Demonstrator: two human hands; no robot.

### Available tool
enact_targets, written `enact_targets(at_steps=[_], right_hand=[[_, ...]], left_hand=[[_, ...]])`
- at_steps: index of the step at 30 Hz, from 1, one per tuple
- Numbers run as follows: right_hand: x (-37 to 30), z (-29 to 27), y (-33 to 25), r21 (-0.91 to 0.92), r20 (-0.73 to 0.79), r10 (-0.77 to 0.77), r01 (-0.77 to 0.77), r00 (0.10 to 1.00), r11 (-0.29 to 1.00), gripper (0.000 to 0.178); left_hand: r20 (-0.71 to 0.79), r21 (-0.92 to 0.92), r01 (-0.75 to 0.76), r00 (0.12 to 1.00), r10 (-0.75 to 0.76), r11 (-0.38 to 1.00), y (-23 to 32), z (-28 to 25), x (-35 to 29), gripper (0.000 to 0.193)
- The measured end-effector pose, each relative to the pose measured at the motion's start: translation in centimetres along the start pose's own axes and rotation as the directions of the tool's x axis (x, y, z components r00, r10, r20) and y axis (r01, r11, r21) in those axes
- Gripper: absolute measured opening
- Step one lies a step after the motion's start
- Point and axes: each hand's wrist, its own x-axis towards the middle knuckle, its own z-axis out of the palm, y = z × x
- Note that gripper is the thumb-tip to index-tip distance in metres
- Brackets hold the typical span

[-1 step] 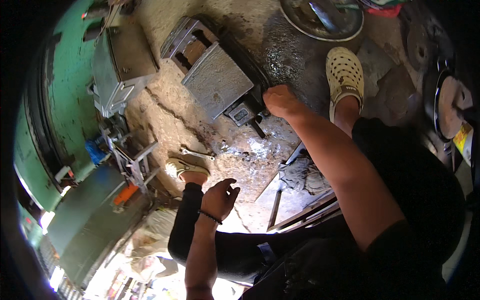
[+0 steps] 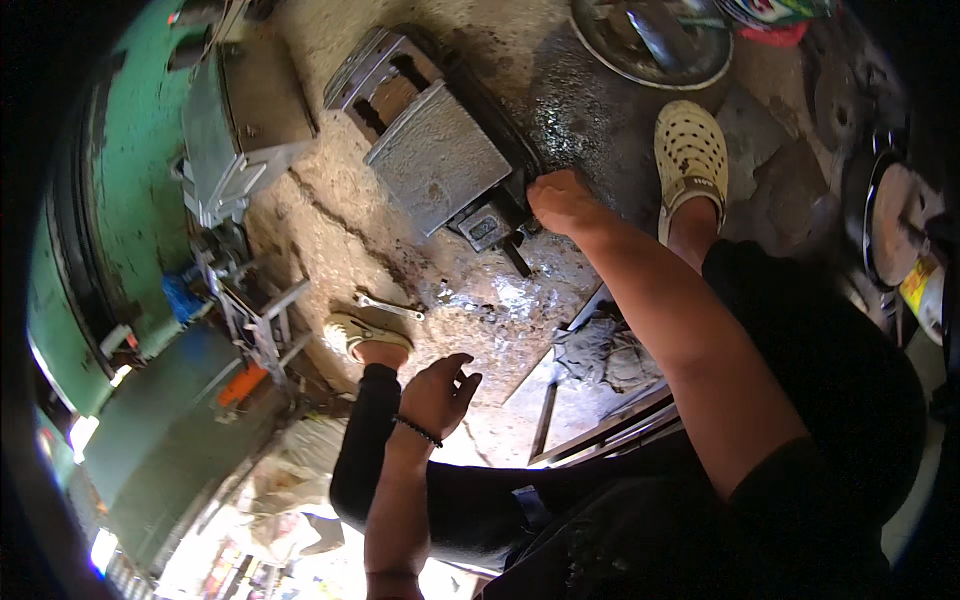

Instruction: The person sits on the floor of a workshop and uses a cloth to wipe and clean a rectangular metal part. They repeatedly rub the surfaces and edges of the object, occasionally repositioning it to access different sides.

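Observation:
A heavy grey metal block that looks like a machine vise [image 2: 440, 160] lies on the floor ahead, with a slotted part at its far left end. My right hand [image 2: 560, 202] is closed at its near right edge, beside a short dark bar [image 2: 517, 258] that sticks out. What the fingers grip there is hidden from this side. My left hand [image 2: 440, 393], with a dark bead bracelet at the wrist, hangs over the floor near my left knee. Its fingers are loosely bent and apart, with nothing in them. A combination wrench [image 2: 390, 306] lies near my left shoe.
A round metal basin [image 2: 590, 45] with a metal piece in it stands at the far right. A grey metal box [image 2: 265, 100] stands at the left, above a small metal stand [image 2: 262, 305]. Crumpled dark cloth [image 2: 603, 352] lies between my legs, near a metal frame [image 2: 600, 430].
The whole view has shifted slightly. My right hand stays at the edge of the metal block, and my left hand keeps its loose pose.

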Motion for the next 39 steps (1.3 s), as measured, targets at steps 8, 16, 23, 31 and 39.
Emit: enact_targets(at_steps=[8, 16, 23, 31, 39], right_hand=[[0.9, -1.9, -0.1, 0.016, 0.053, 0.077, -0.078, 0.996, 0.997, 0.019], [1.1, -3.6, -0.7, -0.282, 0.268, -0.137, 0.213, 0.954, 0.935, 0.021], [1.1, -3.5, -0.8, -0.325, 0.287, -0.169, 0.262, 0.943, 0.909, 0.027], [1.3, -2.7, -0.1, -0.369, 0.293, -0.179, 0.284, 0.939, 0.885, 0.029], [1.2, -2.9, -0.7, -0.369, 0.293, -0.143, 0.250, 0.945, 0.895, 0.031]], left_hand=[[-0.245, -0.009, -0.447, 0.868, 0.432, 0.894, 0.2, -2.5, -3.2, 0.028], [-0.210, -0.009, -0.427, 0.885, 0.416, 0.904, -0.7, -1.6, -5.3, 0.025], [-0.232, -0.004, -0.445, 0.871, 0.432, 0.896, -1.7, -1.3, -6.4, 0.020], [-0.238, 0.023, -0.444, 0.868, 0.436, 0.896, -2.7, -1.4, -7.3, 0.015], [-0.280, -0.009, -0.456, 0.855, 0.436, 0.890, -2.8, -1.6, -7.5, 0.017]])
